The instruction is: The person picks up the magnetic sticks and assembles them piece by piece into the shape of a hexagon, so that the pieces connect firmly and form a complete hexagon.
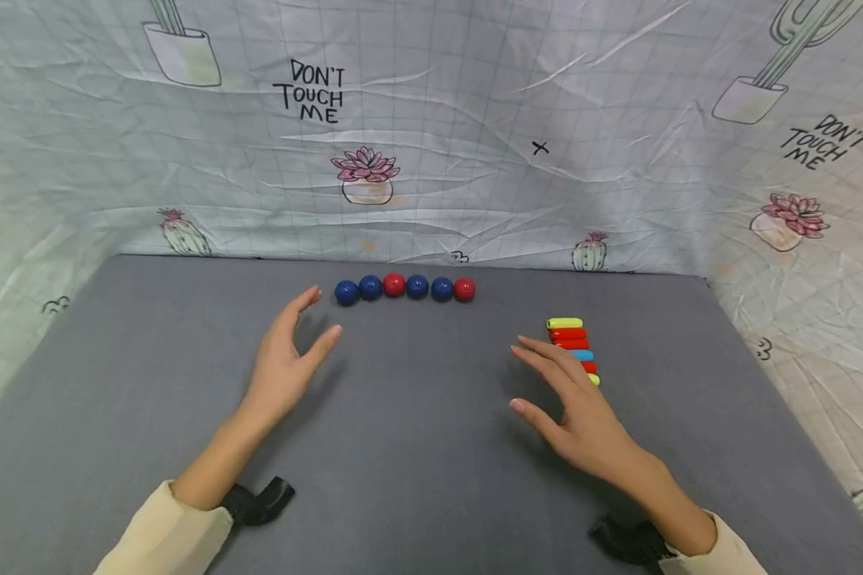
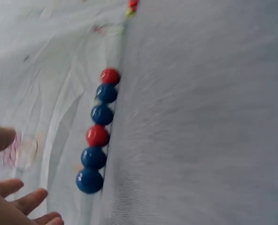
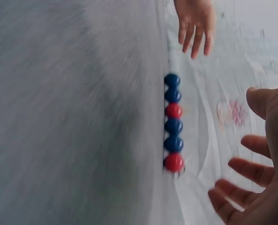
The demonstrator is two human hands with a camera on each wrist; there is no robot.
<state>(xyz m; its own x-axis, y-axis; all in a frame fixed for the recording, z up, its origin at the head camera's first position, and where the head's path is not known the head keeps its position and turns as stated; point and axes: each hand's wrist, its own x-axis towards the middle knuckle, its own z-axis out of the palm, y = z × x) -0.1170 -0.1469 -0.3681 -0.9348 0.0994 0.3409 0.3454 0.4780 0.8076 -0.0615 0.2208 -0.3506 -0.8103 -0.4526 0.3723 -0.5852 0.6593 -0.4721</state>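
In the head view, a row of blue and red balls lies at the back of the grey table [image 1: 417,447]; the leftmost is a blue ball [image 1: 347,293] and the rightmost a red ball [image 1: 464,289]. My left hand [image 1: 282,363] hovers left of the row, fingers relaxed and thumb apart, holding nothing. To the right, my right hand [image 1: 582,415] hovers with fingers spread, also holding nothing. It partly hides a column of short coloured tubes, among them a yellow-green tube [image 1: 565,323], a red tube [image 1: 570,335] and a blue tube [image 1: 584,355].
A white cloth [image 1: 439,120] printed with cactus drawings and lettering hangs behind the table and along its sides. Black straps [image 1: 259,503] show at both wrists, beside cream sleeves [image 1: 169,531].
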